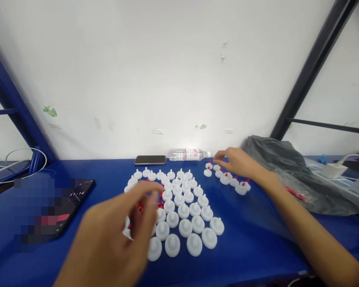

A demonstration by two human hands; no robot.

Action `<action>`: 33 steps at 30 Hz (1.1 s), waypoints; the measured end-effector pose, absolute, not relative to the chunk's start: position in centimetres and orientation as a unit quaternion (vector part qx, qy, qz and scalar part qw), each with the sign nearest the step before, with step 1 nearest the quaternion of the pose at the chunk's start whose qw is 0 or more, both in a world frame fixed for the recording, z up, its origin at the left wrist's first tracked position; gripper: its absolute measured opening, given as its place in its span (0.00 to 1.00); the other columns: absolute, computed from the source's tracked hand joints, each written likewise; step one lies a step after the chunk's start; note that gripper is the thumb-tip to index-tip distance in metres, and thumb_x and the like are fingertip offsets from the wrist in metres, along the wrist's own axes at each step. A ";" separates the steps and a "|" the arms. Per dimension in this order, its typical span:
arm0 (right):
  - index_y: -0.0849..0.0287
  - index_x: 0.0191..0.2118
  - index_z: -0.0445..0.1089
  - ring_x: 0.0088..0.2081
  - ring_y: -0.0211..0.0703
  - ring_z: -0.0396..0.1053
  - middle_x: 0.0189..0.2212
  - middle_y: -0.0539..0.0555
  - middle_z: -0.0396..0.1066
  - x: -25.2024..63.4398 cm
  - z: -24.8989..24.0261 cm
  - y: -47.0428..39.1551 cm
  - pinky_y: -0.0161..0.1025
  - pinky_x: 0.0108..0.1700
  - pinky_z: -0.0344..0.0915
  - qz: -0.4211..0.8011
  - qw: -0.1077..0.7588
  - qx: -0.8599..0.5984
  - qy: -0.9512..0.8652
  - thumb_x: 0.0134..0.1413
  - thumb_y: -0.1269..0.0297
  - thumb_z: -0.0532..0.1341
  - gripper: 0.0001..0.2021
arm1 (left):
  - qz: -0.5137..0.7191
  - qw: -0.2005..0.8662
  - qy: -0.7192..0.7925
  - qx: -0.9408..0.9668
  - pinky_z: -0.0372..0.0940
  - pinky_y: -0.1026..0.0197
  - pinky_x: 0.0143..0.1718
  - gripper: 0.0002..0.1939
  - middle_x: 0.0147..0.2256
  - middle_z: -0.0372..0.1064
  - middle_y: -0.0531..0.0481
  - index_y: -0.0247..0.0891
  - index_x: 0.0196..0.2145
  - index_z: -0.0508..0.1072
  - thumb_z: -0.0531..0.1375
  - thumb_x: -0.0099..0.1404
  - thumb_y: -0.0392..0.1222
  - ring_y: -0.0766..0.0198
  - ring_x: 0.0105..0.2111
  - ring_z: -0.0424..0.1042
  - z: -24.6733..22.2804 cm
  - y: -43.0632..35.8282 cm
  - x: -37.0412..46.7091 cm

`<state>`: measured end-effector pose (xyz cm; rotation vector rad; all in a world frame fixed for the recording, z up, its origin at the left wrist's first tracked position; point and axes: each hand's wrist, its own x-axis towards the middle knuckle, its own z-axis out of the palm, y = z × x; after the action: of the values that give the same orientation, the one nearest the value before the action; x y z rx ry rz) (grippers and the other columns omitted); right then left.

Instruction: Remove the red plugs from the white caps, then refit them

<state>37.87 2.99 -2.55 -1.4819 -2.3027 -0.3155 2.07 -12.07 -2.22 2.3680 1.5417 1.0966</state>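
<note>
Several white round caps with narrow nozzles stand in rows in the middle of the blue table. Over the left side of these rows, my left hand is blurred, its thumb and index finger brought together in a pinch. Whatever may be between those fingertips is too small to make out. Small red tips lie among the caps, partly hidden behind this hand. At the back right, my right hand has its fingers curved and slightly apart, with nothing visible in them. Just below its fingertips sits a group of white caps with red tips on their nozzles.
A phone and a clear plastic bottle lie along the wall. Another phone showing a timer is at left. At right are a dark grey plastic bag, a clear bag with red pieces and a white power strip.
</note>
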 end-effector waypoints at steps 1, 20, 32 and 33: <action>0.54 0.39 0.81 0.32 0.49 0.76 0.30 0.52 0.81 38.3 -3.4 3.5 0.41 0.36 0.65 -0.107 0.184 -0.525 -0.824 0.62 0.60 0.65 0.07 | 0.401 0.005 0.531 0.747 0.60 0.61 0.20 0.17 0.21 0.73 0.58 0.50 0.42 0.78 0.51 0.73 0.54 0.64 0.18 0.68 -1.8 -11.1 1.3; 0.54 0.47 0.68 0.43 0.46 0.79 0.47 0.56 0.80 32.7 -3.7 0.7 0.41 0.41 0.72 -0.043 0.303 -0.438 -0.845 0.71 0.63 0.55 0.06 | 0.402 0.010 0.527 0.749 0.59 0.62 0.26 0.13 0.21 0.68 0.59 0.44 0.40 0.77 0.54 0.73 0.49 0.65 0.20 0.65 -3.0 -6.5 -0.6; 0.57 0.42 0.71 0.29 0.41 0.72 0.29 0.50 0.77 20.4 2.0 -5.1 0.41 0.34 0.60 -0.207 0.216 -0.240 -0.923 0.73 0.61 0.57 0.08 | 0.367 0.083 0.477 0.794 0.64 0.63 0.27 0.09 0.36 0.80 0.57 0.45 0.43 0.79 0.63 0.68 0.49 0.66 0.24 0.70 -2.7 -7.1 0.0; 0.56 0.44 0.71 0.30 0.41 0.73 0.29 0.49 0.78 20.2 2.0 -5.0 0.41 0.35 0.61 -0.194 0.238 -0.243 -0.920 0.74 0.60 0.57 0.08 | 0.380 0.097 0.479 0.785 0.63 0.64 0.25 0.09 0.35 0.80 0.57 0.45 0.42 0.79 0.63 0.68 0.49 0.67 0.23 0.69 -2.5 -7.2 -0.1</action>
<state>20.17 -5.02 1.96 -0.6647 -2.5212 -0.5323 -0.05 -7.19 -2.49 2.3257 1.4172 1.1262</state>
